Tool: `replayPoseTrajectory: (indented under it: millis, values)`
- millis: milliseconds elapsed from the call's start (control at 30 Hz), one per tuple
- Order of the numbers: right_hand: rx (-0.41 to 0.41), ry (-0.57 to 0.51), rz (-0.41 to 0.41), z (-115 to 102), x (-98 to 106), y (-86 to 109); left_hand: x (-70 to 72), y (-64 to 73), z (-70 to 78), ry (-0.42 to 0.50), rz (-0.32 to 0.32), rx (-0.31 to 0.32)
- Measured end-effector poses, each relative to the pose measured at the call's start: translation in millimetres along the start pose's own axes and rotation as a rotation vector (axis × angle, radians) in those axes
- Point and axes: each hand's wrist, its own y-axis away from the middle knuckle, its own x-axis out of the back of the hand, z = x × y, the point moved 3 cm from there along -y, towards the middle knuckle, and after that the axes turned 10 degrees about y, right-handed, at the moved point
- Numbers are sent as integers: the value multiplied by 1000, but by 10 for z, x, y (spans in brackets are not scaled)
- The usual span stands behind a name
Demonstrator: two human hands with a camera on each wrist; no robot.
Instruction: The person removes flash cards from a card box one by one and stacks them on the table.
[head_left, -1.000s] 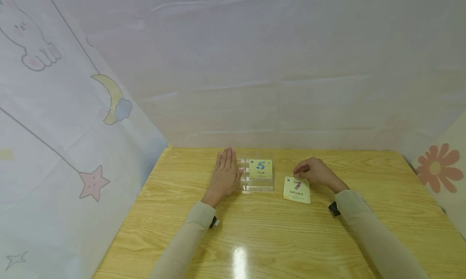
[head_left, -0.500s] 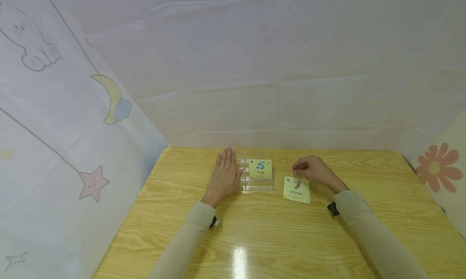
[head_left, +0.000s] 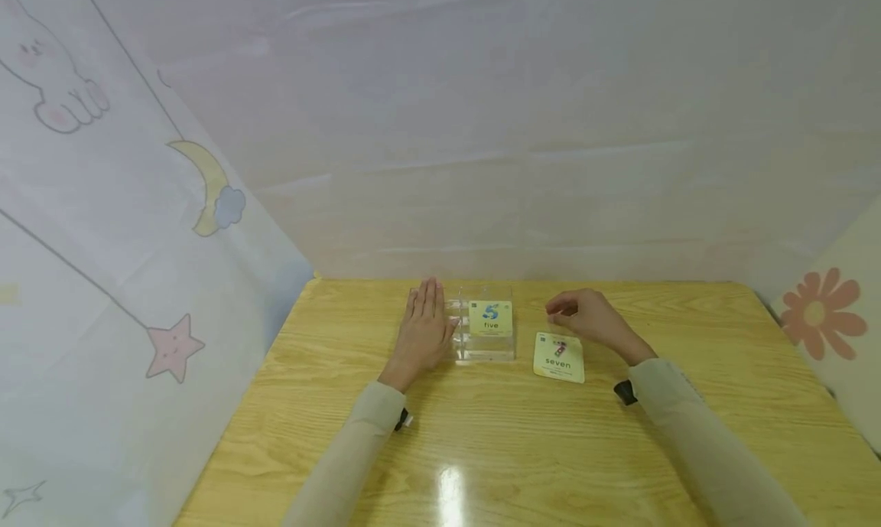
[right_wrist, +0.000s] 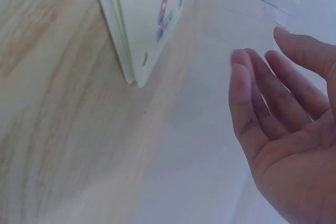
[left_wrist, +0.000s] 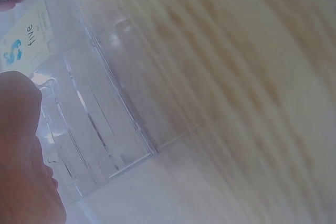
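My left hand (head_left: 423, 334), fingers straight and together, rests flat over the left part of a clear plastic holder (head_left: 487, 351) with ridged compartments. A yellow number card reading "five" (head_left: 491, 318) lies in the holder's right part, and also shows in the left wrist view as a "five" card (left_wrist: 27, 38). My right hand (head_left: 590, 322) hovers just above and behind a stack of yellow cards (head_left: 558, 359) topped by "seven". In the right wrist view the right hand (right_wrist: 294, 114) has loosely bent fingers, thumb apart, and nothing between them. The card stack (right_wrist: 147, 19) shows several layers.
The wood-grain table (head_left: 509, 450) ends at a pale cloth backdrop (head_left: 440, 129) close behind the holder. Another cloth panel (head_left: 89, 282) with a star and moon borders the left side.
My right hand has lifted slightly and shifted left, away from the "seven" stack's top edge. The left hand, the holder and the cards stay put.
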Motion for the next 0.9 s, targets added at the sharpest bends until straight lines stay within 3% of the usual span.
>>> replayPoseTrajectory:
  millis: [367, 667, 900]
  values:
    - [31, -8, -21, -94, -14, -7, -17, 9, 24, -7, -3, -3]
    - [30, -5, -4, -244, -9, -17, 2, 1, 24, -23, 48, -25]
    - [49, -20, -21, -355, -16, -21, 16, -6, 22, -14, 29, -12]
